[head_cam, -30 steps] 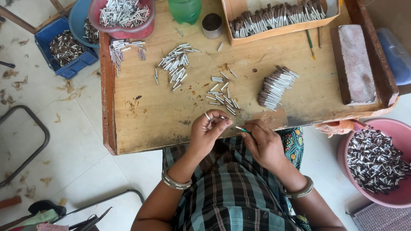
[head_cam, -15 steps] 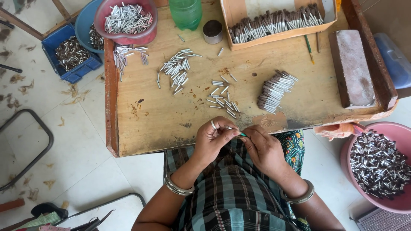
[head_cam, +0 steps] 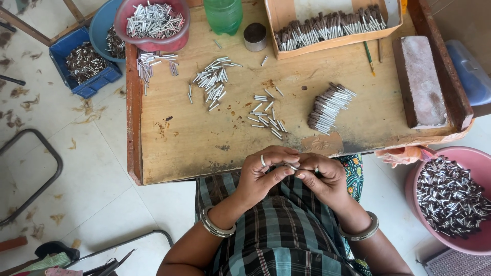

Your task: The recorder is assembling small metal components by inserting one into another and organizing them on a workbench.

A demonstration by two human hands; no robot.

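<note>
Both hands (head_cam: 291, 176) pinch a small tube (head_cam: 291, 165) just off the table edge (head_cam: 215, 174).

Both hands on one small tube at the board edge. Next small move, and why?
Probably lay the tube with the neat stack on the board. The left hand and right hand pinch it between them, and loose tubes lie just ahead for the next pick.
</note>
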